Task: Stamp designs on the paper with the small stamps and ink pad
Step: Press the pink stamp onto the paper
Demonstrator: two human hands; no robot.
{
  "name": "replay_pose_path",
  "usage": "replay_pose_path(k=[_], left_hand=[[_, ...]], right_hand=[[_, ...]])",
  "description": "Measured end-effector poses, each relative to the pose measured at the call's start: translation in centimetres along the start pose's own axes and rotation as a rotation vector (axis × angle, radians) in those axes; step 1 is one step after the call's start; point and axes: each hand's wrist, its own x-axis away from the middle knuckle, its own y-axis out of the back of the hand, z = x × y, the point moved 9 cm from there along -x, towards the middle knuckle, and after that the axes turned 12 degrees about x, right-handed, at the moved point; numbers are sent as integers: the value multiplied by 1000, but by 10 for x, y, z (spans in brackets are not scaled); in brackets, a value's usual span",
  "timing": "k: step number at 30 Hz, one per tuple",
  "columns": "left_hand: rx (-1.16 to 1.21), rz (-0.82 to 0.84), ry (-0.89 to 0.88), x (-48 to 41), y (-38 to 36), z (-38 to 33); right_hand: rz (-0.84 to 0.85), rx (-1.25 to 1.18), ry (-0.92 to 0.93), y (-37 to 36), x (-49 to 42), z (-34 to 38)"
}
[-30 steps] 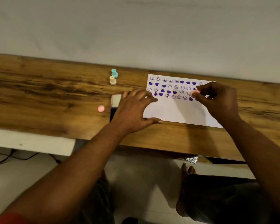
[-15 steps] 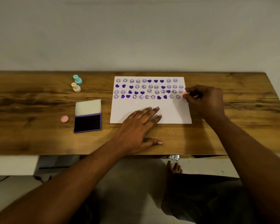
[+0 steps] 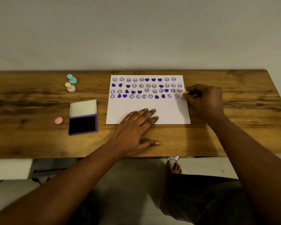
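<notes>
1. Since a second ago, the left hand [image 3: 136,127] has shifted from the paper's left edge to its lower middle, uncovering the ink pad [image 3: 82,125].
2. Its fingers lie straight, slightly spread, flat on the paper [image 3: 169,114]; the thumb rests on the table [image 3: 31,103].
3. Curled right hand [image 3: 204,99] fingers pinch the pink stamp [image 3: 184,94] at the paper's right edge, ending the fourth row of purple prints (smileys and hearts).
4. Upright teal stamp [image 3: 72,79] and cream stamp [image 3: 70,87] stand behind the open pad; a pink cap [image 3: 58,120] lies just left of it.
</notes>
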Motion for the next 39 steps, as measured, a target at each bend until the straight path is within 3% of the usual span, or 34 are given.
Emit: replay_pose_path(k=[33, 36, 39], left_hand=[[6, 39, 21, 0, 0, -2], [4, 33, 22, -1, 2, -2], [-5, 36, 16, -1, 1, -2]], right_hand=[[11, 207, 7, -7, 6, 21], [-43, -14, -101, 5, 2, 10], [-198, -545, -307, 19, -3, -15]])
